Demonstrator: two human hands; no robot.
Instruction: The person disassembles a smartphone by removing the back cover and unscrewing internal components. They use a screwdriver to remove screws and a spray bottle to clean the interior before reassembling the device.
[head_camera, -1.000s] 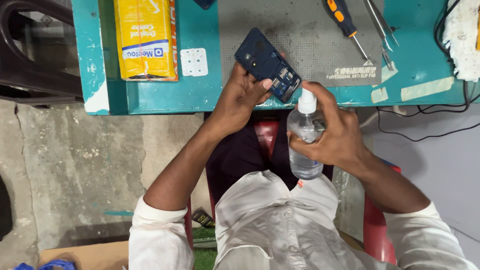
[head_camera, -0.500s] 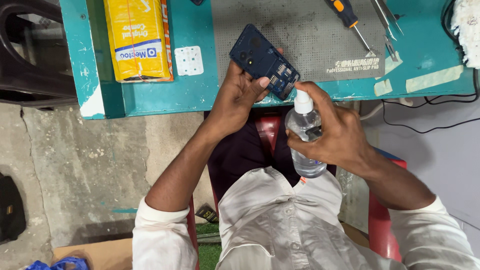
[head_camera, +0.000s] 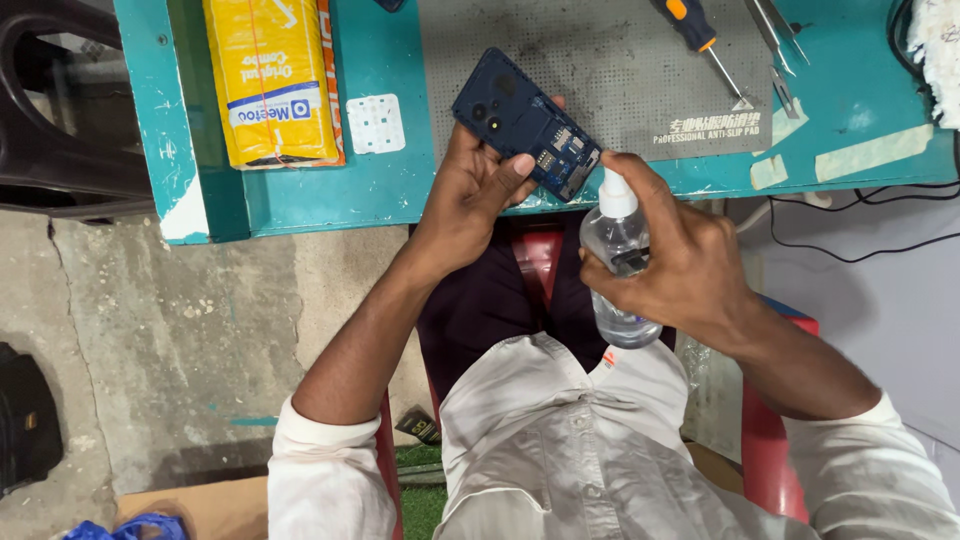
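My left hand (head_camera: 478, 195) holds a dark blue phone (head_camera: 520, 120) with its back cover off, so the inner board shows, tilted over the edge of the teal table (head_camera: 300, 200). My right hand (head_camera: 680, 260) grips a small clear spray bottle (head_camera: 618, 262) with a white nozzle. Its index finger rests on top of the nozzle, which points at the phone's lower end from a few centimetres away. Both hands are above my lap, near the table's front edge.
A grey anti-slip mat (head_camera: 600, 60) lies on the table under the phone. A yellow box (head_camera: 270, 80) and a small white square pad (head_camera: 375, 123) lie to the left. A screwdriver (head_camera: 695, 35) and tweezers (head_camera: 775, 35) are at top right. Black cables (head_camera: 860, 250) hang off the right edge.
The view has shifted slightly. My right hand with the bottle has risen closer to the phone; the left hand keeps holding the phone in much the same pose.
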